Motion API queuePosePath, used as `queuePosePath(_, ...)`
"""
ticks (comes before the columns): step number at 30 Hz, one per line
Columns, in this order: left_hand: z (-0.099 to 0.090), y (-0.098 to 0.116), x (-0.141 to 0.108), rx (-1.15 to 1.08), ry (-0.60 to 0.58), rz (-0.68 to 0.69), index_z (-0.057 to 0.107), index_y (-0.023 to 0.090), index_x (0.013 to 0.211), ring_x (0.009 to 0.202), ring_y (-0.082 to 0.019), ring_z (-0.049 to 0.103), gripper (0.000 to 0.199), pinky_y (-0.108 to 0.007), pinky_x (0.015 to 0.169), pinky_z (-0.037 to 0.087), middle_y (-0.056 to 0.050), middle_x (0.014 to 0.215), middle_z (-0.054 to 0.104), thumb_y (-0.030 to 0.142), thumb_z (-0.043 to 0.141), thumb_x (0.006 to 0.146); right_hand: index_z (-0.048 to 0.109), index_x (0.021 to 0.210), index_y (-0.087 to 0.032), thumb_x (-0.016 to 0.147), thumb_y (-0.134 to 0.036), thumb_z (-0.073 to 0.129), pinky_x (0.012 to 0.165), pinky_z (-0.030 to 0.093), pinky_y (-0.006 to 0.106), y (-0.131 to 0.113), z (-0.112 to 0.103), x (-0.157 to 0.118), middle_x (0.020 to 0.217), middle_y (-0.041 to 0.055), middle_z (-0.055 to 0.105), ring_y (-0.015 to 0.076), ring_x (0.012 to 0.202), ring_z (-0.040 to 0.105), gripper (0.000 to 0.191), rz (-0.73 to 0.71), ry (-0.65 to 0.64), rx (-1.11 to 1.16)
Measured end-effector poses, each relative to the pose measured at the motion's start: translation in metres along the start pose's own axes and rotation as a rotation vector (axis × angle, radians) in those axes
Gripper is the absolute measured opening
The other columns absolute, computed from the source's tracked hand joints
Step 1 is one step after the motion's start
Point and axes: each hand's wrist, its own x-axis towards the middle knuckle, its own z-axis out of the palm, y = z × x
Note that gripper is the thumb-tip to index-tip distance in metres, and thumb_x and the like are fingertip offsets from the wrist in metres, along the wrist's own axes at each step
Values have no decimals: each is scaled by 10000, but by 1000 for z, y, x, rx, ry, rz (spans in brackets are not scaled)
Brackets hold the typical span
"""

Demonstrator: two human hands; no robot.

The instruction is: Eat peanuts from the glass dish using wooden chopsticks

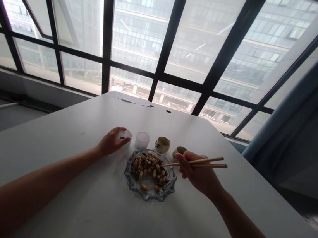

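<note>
My left hand (114, 141) is wrapped round a small translucent white cup (127, 135) that has something dark in it. In my right hand (196, 170) is a pair of wooden chopsticks (208, 164), their tips over a scalloped glass bowl (147, 195). Peanuts and darker pieces (148, 166) fill the back and sides of that bowl; whether the tips pinch one I cannot tell. A second translucent cup (142, 140) stands beside the held one. Behind the bowl is a beige ceramic cup (162, 145) with dark writing. Another ceramic cup (178, 151) is partly hidden by my right hand.
Everything stands on a large white table (76, 209). Papers (129, 98) and a dark round spot (168, 111) lie at its far end. Large framed windows rise beyond, and a blue curtain (292, 105) hangs on the right.
</note>
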Motion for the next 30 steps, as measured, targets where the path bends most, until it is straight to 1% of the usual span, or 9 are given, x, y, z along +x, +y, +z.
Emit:
queuePosePath(4, -1, 1, -1, -4, -26, -31, 564, 155, 1171, 1109, -312, 637, 622, -463, 979, 499, -154, 1198, 660, 682, 488, 848, 553, 610, -192, 901, -668, 494, 364, 441, 215, -1, -2, 0, 504, 26, 619, 135, 399, 593, 562, -25, 11, 21)
queuePosePath(8, -2, 3, -1, -2, -36, -51, 562, 159, 1184, 1106, -313, 642, 625, -458, 970, 506, -152, 1208, 659, 680, 496, 845, 575, 609, -180, 845, -706, 553, 356, 440, 215, -4, -8, 1, 485, 26, 616, 132, 380, 584, 577, 28, 90, 121)
queuePosePath(11, -3, 3, -1, 1, -44, -67, 550, 152, 1205, 1090, -314, 648, 643, -460, 965, 504, -158, 1212, 657, 680, 498, 842, 600, 609, -167, 752, -746, 631, 336, 425, 214, -1, -10, 6, 460, 25, 611, 129, 348, 564, 598, 107, 177, 257)
queuePosePath(15, -4, 2, -2, 10, -50, -96, 517, 154, 1270, 1035, -305, 668, 685, -433, 909, 523, -139, 1143, 679, 671, 543, 822, 613, 633, -157, 623, -771, 718, 323, 416, 224, 15, -3, 8, 433, 20, 604, 134, 322, 545, 623, 238, 363, 547)
queuePosePath(17, -4, 3, -3, 15, -71, -114, 497, 155, 1307, 1009, -302, 677, 712, -415, 879, 528, -121, 1066, 698, 661, 566, 812, 606, 630, -155, 578, -760, 758, 310, 394, 218, 25, 5, 1, 415, 13, 591, 126, 306, 521, 626, 327, 428, 701)
queuePosePath(19, -5, 4, -3, 28, -111, -140, 469, 151, 1349, 996, -306, 684, 747, -407, 858, 530, -116, 1023, 708, 653, 579, 807, 606, 625, -148, 546, -716, 811, 309, 384, 204, 34, 12, -12, 411, 9, 586, 113, 310, 509, 608, 413, 444, 807)
queuePosePath(23, -5, 7, -2, 72, -167, -168, 421, 160, 1403, 990, -314, 693, 787, -417, 859, 528, -136, 1070, 715, 637, 593, 802, 608, 630, -143, 492, -655, 875, 332, 402, 176, 47, 26, -40, 421, -2, 583, 90, 353, 503, 594, 564, 509, 960)
queuePosePath(26, -5, 8, -2, 78, -171, -171, 417, 162, 1407, 1005, -318, 692, 792, -430, 880, 525, -153, 1124, 710, 633, 600, 796, 603, 641, -147, 463, -637, 895, 338, 404, 165, 52, 33, -53, 424, -10, 582, 85, 368, 501, 598, 618, 579, 1021)
queuePosePath(30, -5, 8, -2, 74, -171, -179, 424, 157, 1406, 1037, -325, 685, 790, -438, 895, 525, -162, 1144, 706, 627, 599, 796, 603, 663, -148, 449, -648, 894, 346, 415, 167, 55, 39, -56, 439, -12, 591, 84, 369, 504, 617, 621, 609, 1062)
